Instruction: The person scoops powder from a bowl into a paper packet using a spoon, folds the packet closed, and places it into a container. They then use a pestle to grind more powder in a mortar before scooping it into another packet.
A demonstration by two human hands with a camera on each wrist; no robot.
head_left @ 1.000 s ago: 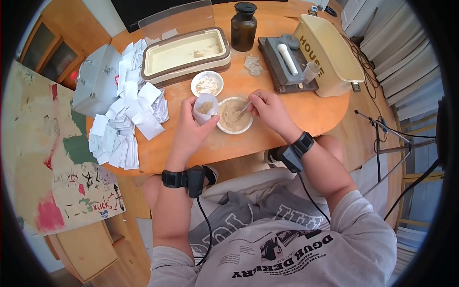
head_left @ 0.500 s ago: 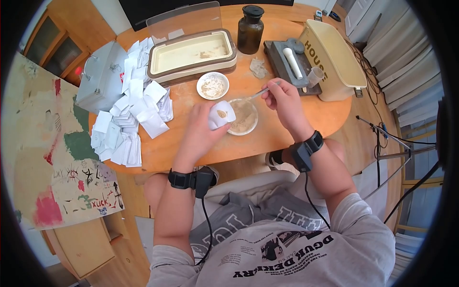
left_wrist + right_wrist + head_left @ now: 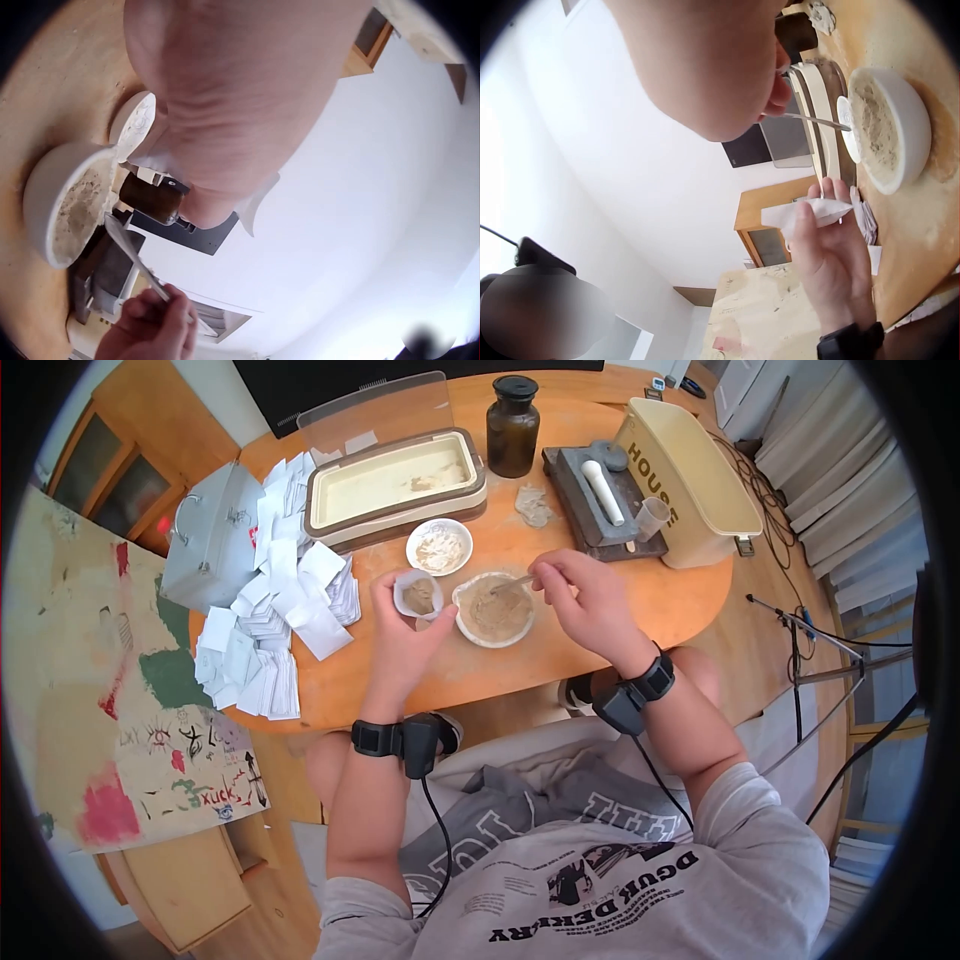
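Observation:
My left hand [image 3: 403, 650] holds a small white paper packet [image 3: 829, 213] upright between thumb and fingers, left of a white bowl [image 3: 917, 135]. Beige powder [image 3: 420, 597] shows inside the packet's open mouth. The bowl contains more of this powder, its surface uneven. A thin metal spoon [image 3: 136, 259] is pinched by the handle in my right hand [image 3: 590, 605], over the bowl's right side. Its tip reaches into the powder. Just behind stands a smaller white bowl [image 3: 411, 550] with pale powder smeared inside.
Stacked white paper packets [image 3: 285, 600] lie at left beside a silver case [image 3: 208, 540]. A cream tray [image 3: 350, 495], a dark jar [image 3: 513, 440] and a crumpled tissue [image 3: 533, 506] sit behind the bowls. Back right are a white pestle [image 3: 602, 492], a clear cup [image 3: 653, 517] and a yellow bin [image 3: 700, 480].
Half a second ago the spoon was raised and the packet leaned over the bowl. Now the packet is back to the left, mouth up, and the spoon is down in the bowl.

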